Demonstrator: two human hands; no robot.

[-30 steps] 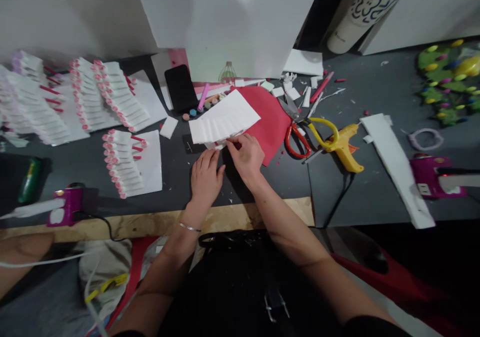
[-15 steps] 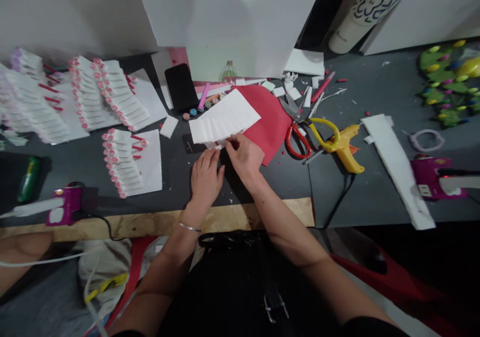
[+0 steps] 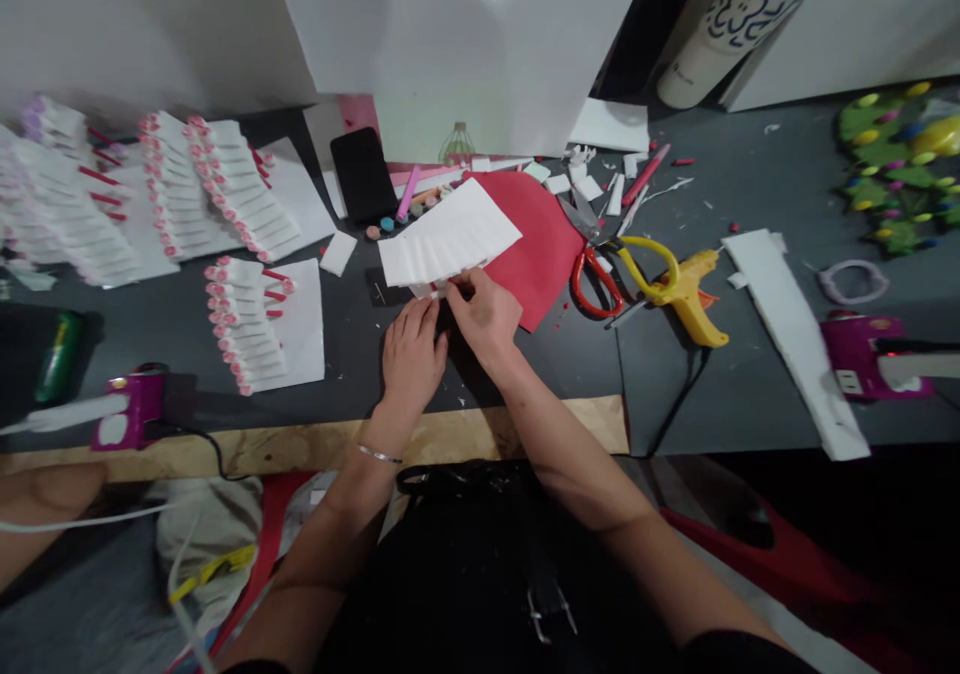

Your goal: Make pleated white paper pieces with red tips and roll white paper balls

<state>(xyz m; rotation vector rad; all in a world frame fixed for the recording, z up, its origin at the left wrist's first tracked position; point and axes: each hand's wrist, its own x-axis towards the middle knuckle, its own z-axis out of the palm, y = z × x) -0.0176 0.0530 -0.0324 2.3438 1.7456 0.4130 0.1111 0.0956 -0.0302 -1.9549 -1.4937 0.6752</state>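
Underneath it all, tabletop (image 3: 352,354): dark grey and matte, flecked with white scraps, with a bare wooden edge (image 3: 300,446) along the near side.
Back of the bench: a glossy white panel (image 3: 472,44) stands upright, light glinting near its top.
Pleated white piece (image 3: 454,229): mid-bench in front of that panel, overlapping the left part of a red sheet (image 3: 544,239).
Left hand (image 3: 414,349): palm down, fingers side by side, tips at the piece's lower edge; I cannot tell whether they grip anything.
Right hand (image 3: 487,314): thumb and forefinger bent close together at the same edge, beside a small red bit (image 3: 433,287); whether they pinch it, I cannot tell from here.
Left of the hands: rows of pink-tipped white pleats (image 3: 247,324) on white backing, and a black phone (image 3: 363,174).
Neighbouring place: another person's arm (image 3: 45,514) shows at the left, below a purple box (image 3: 135,409).
Pale bottle (image 3: 716,39): tilted in view, dark flower pattern, small lettering near its base, too small to read.
Green cylinder (image 3: 58,357): yellow marking, too blurred to read.
Yellow glue gun (image 3: 697,299): on the right, its lead running toward the near edge.
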